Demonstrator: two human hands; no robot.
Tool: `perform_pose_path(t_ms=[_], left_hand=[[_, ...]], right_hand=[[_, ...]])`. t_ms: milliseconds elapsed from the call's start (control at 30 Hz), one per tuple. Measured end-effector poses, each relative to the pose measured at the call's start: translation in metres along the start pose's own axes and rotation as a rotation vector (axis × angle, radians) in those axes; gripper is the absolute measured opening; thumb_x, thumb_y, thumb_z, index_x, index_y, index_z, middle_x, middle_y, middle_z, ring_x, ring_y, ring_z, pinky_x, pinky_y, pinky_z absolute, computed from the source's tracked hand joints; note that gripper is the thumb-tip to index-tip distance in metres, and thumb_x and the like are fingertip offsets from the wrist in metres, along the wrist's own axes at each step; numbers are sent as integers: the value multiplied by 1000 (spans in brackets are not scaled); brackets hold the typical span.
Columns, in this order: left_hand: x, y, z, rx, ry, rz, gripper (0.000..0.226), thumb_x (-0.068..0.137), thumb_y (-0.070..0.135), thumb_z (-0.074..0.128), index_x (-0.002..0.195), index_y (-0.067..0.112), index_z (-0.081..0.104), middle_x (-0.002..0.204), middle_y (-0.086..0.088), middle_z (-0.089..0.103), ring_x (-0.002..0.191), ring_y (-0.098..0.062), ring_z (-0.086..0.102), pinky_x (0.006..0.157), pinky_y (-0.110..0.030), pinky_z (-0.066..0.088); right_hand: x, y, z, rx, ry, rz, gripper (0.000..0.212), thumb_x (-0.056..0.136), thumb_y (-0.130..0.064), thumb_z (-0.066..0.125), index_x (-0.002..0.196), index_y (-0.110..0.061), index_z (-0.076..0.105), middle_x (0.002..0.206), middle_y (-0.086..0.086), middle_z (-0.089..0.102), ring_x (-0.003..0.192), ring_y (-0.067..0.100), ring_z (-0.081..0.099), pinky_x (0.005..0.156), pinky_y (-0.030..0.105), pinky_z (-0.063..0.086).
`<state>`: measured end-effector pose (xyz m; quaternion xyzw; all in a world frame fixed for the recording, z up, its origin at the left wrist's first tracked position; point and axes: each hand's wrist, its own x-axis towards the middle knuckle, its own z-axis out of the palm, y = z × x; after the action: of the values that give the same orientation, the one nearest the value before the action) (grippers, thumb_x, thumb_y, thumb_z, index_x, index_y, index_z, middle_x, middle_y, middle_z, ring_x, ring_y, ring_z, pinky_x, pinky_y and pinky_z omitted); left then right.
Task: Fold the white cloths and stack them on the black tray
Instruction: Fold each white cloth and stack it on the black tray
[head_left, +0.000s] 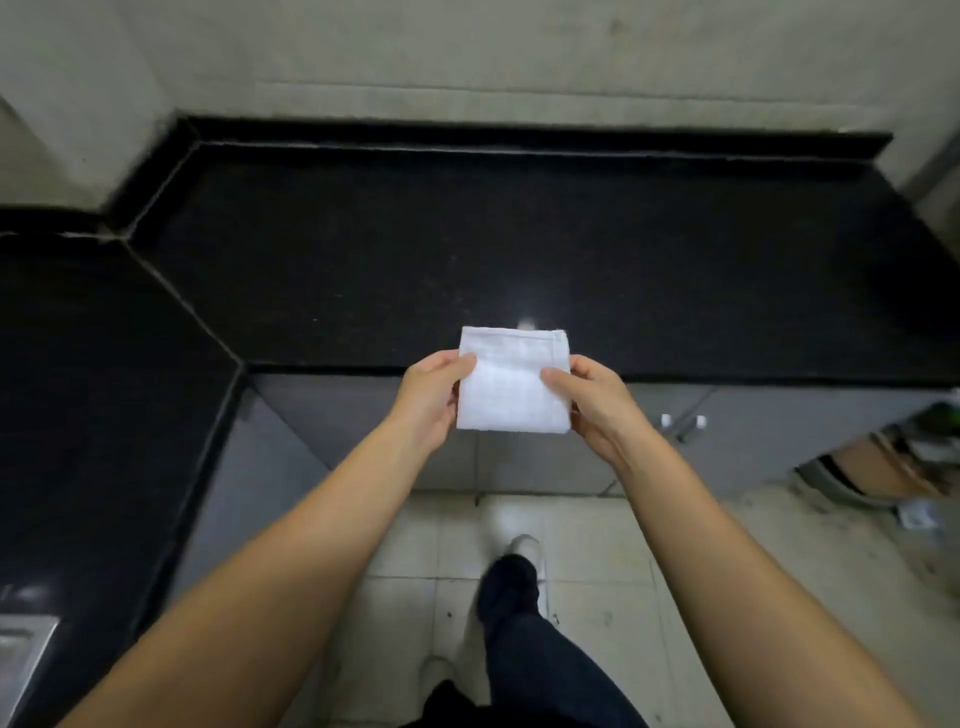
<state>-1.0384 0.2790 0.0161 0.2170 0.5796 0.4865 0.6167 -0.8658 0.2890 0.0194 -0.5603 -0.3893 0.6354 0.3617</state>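
White cloth (511, 382), folded to a small square, is held in the air over the front edge of the black counter (467, 249), with the left hand (431, 395) pinching its 9 o'clock edge and the right hand (592, 397) pinching its 3 o'clock edge, thumbs on top. It looks light, soft and limp, so the layers would likely slip apart unless both side edges are gripped; no black tray is in view

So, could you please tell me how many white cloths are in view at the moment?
1. A folded square white cloth is held over the front edge of the black stone counter, the left hand and right hand pinching its sides. No black tray or other cloths are in view.
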Motion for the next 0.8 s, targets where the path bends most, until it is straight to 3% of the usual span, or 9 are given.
perform_pose_path(t_ms=[200, 467, 567, 800], left_hand=[[-18, -58, 163, 195, -258, -69, 9, 92, 9, 55, 87, 9, 62, 84, -7, 66, 73, -18, 62, 64, -29, 52], [-63, -156, 458, 235, -565, -159, 12, 93, 5, 52, 82, 8, 58, 82, -9, 62, 70, -18, 59, 62, -28, 49], [-91, -181, 544, 216, -613, -194, 14, 93, 4, 51, 81, 10, 56, 77, -7, 60, 64, -15, 57, 56, -23, 49], [-66, -198, 677, 254, -634, -165, 11, 91, 6, 55, 82, 9, 61, 83, -9, 65, 72, -21, 62, 60, -31, 51]], right_hand=[[-63, 22, -164, 152, 275, -8, 9, 92, -6, 53, 99, -7, 59, 93, 7, 63, 79, 19, 59, 65, 29, 46], [-141, 7, -441, 170, 637, -84, 14, 91, -2, 55, 102, 5, 59, 97, 14, 59, 79, 23, 56, 64, 31, 43], [-166, -3, -527, 150, 715, -83, 10, 91, -2, 56, 85, -10, 59, 94, 12, 62, 73, 19, 58, 64, 31, 46], [-147, -26, -645, 150, 753, -106, 17, 91, -4, 57, 79, -15, 58, 78, 2, 61, 68, 14, 57, 58, 25, 45]])
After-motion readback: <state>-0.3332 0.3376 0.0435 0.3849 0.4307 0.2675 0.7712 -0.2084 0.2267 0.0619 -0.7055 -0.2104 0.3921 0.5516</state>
